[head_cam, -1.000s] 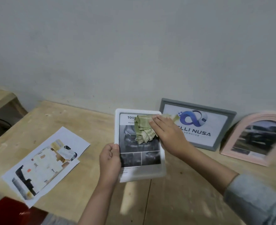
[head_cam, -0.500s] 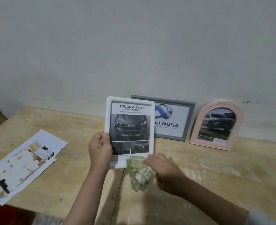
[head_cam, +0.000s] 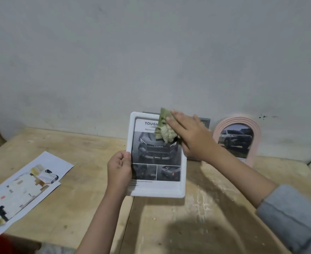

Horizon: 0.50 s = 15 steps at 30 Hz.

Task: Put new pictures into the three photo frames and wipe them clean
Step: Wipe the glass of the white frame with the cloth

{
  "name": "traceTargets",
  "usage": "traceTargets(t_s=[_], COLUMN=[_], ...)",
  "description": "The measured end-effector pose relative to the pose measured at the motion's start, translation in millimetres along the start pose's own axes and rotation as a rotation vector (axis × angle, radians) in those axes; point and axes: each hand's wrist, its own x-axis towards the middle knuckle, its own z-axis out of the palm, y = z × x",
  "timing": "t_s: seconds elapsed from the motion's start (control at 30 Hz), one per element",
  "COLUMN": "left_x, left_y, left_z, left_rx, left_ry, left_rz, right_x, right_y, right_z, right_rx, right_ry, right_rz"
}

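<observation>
White frame (head_cam: pixel 157 189) held up off the table (head_cam: pixel 77 208), L hand (head_cam: pixel 119 166) clamping its left edge to brace it while flat-fingered R hand (head_cam: pixel 189 136) presses green cloth (head_cam: pixel 164 130) on glass.

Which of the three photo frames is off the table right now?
The white rectangular frame, gripped by the left hand; the grey frame and pink arched frame lean against the wall.

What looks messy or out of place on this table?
The loose printed sheets lie overlapping and askew at the table's left edge, one corner hanging off. Pale dusty streaks mark the wood below the white photo frame. Nothing looks broken or spilled.
</observation>
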Motion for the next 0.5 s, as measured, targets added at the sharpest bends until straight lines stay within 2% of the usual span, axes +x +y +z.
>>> traceTargets(t_s=[0.07,0.23,0.4,0.5], left_x=[-0.4,1.9,8.1,14.2], left_y=[3.4,9.2,15.1,18.0], left_z=[-2.0,-11.4,-11.0,-10.1], left_rx=[-0.008,-0.02,0.006,0.022], left_ry=[0.008,0.048,0.081,0.122], left_rz=[0.017,0.005,0.0,-0.01], right_x=[-5.6,-31.2,-72.3,-88.8], right_y=[-2.4,-24.8,-48.6,-60.3], right_z=[9.1,24.9,39.2,42.0], right_rx=[-0.053,-0.043,-0.023,0.01], right_ry=[-0.039,0.051,0.129,0.112], right_rz=[-0.052,-0.172,-0.207,-0.204])
